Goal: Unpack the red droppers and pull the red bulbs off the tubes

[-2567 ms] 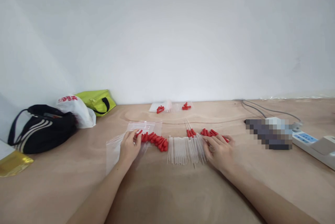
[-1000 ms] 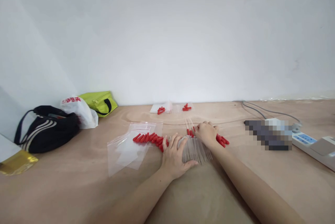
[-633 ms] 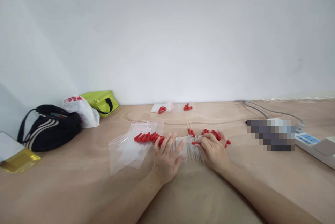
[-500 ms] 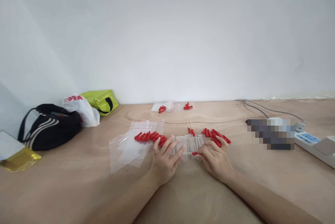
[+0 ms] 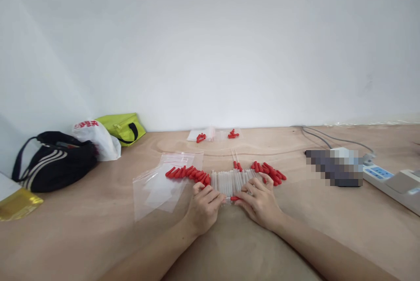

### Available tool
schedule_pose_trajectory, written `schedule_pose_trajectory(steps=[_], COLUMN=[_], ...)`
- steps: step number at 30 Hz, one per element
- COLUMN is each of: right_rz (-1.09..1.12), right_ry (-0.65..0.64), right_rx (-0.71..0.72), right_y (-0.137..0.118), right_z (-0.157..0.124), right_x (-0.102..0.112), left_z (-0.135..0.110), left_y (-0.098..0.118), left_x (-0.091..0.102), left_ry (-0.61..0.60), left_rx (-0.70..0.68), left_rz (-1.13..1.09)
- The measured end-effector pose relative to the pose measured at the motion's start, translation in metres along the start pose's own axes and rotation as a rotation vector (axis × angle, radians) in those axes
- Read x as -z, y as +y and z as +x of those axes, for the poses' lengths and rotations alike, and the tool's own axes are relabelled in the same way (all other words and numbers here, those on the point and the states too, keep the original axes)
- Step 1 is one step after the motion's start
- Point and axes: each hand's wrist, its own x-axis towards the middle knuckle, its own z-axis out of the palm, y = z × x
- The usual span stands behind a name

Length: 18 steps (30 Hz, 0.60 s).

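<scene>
My left hand [image 5: 204, 210] is closed, its thumb and fingers pinching one end of a thin clear tube [image 5: 227, 201]. My right hand [image 5: 259, 202] grips a small red rubber cap [image 5: 235, 198] at the other end of that tube; how far the cap covers the tube is hard to see. Just beyond my fingers lies a row of thin clear tubes [image 5: 226, 181], side by side. A pile of red caps [image 5: 188, 172] sits above my left hand, and another pile of red caps [image 5: 268, 171] lies above my right. Two capped tubes [image 5: 237, 165] point away behind the row.
Clear zip bags [image 5: 154, 195] lie flat at the left. Near the wall are small bags with red caps [image 5: 201, 138]. A black bag [image 5: 57, 163], a white plastic bag [image 5: 101, 141] and a lime-green bag [image 5: 123, 128] stand far left. A power strip [image 5: 390, 180] lies at the right.
Both hands have come nearer to me with the tube and cap, and closer together. My left fingers, spread over the tubes before, are now curled in a pinch. The view has shifted slightly.
</scene>
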Motion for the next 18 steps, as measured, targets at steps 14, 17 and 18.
schedule_pose_trajectory(steps=[14,17,18], right_rz=[-0.028,-0.072,-0.083], right_ry=[0.067,0.08,0.087], right_rx=[0.139,0.188,0.202], right_y=[-0.0014,-0.0003,0.0], right_z=[-0.0047,-0.0059,-0.0064], right_x=[0.0027,0.0023,0.0022], left_z=[-0.0028,-0.0035,-0.0038], left_y=[0.0019,0.0022,0.0021], left_x=[0.0035,0.0044,0.0045], left_ry=[-0.051,-0.051,-0.049], left_rx=[0.011,0.001,0.0], left_rz=[-0.084,-0.077,-0.074])
